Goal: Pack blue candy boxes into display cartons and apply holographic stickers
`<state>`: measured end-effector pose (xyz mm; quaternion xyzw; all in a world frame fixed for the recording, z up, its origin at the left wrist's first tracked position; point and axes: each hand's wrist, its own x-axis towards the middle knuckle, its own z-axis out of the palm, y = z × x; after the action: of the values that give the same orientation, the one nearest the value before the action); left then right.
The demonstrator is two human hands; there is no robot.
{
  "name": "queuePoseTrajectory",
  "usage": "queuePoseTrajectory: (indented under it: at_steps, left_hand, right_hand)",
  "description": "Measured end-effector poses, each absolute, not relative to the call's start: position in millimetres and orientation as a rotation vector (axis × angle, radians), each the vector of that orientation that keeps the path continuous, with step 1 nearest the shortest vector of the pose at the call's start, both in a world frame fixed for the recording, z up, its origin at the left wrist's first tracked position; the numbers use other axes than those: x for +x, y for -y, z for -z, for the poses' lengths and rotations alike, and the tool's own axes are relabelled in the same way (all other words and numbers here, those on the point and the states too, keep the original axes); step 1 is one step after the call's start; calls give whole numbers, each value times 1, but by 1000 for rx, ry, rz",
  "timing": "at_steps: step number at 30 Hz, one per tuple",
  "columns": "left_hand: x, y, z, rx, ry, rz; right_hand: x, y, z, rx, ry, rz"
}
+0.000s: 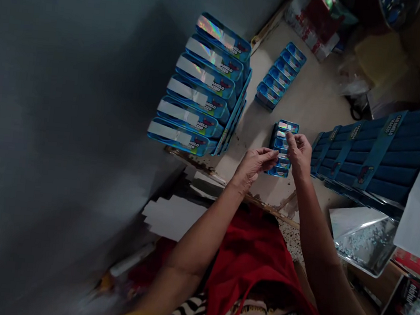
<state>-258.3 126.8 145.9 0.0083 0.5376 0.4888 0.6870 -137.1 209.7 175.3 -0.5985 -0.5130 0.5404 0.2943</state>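
My left hand (256,163) and my right hand (298,151) meet over a short row of small blue boxes (281,145) lying on the pale table (312,103). Both hands have their fingers pinched together on something small at the row's near end; I cannot make out what it is. A second row of the same small blue boxes (280,75) lies farther back on the table. A tall stack of larger blue display boxes with shiny holographic windows (202,87) stands to the left, by the grey wall.
Flat dark blue cartons (377,149) are piled to the right. A shiny foil sheet (366,237) lies at the lower right beside printed packs (408,295). White paper strips (170,215) sit off the table's edge at left. Red and white clutter (314,19) fills the far end.
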Motion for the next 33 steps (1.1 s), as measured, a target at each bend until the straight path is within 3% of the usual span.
queuePoseTrajectory:
  at_steps: [6,14,18,28,33]
  left_hand:
    - [-276,-123,-140,108,-1328,-1152]
    - [-280,-158,-114,-77,-1343,-1158]
    - [-287,-169,-105,-222,-1221,-1006]
    - [-317,-158,-106,235,-1152,-815]
    - [-305,-154,-101,275,-1222,-800]
  right_hand:
    - [-116,-204,-172,-1553,1237,-1701]
    - [-128,-203,-149,-1612,1151,-1405]
    - [-126,-195,-161,-1487,1374,-1310]
    - [-106,-174,-199,-1218,2112,-935]
    - [-94,-164,-201,-1112,2331,-990]
